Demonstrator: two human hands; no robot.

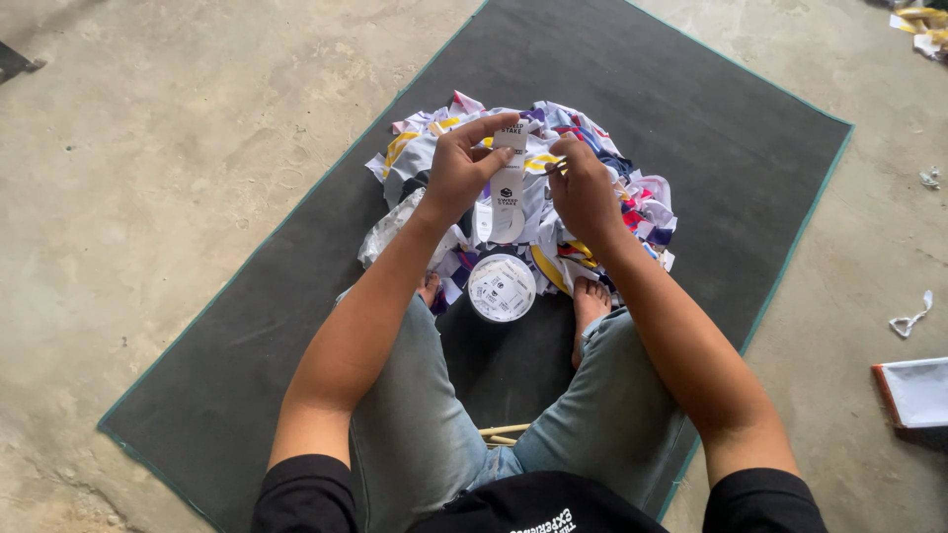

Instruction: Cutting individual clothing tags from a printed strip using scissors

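My left hand (462,173) pinches the top of a white printed ribbon strip (508,188) that hangs down toward a white roll of the same ribbon (501,287) lying between my bare feet. My right hand (583,188) is beside the strip, fingers curled close to its right edge; whether it grips the strip is unclear. Both hands hover above a heap of coloured fabric scraps (602,148) in white, purple, yellow and red.
I sit on a dark grey mat (691,109) with a green edge, laid on a concrete floor (148,148). A clear plastic wrapper (387,229) lies left of the heap. A white-and-orange tray (913,392) sits at the right edge. Thin wooden sticks (504,433) lie under my legs.
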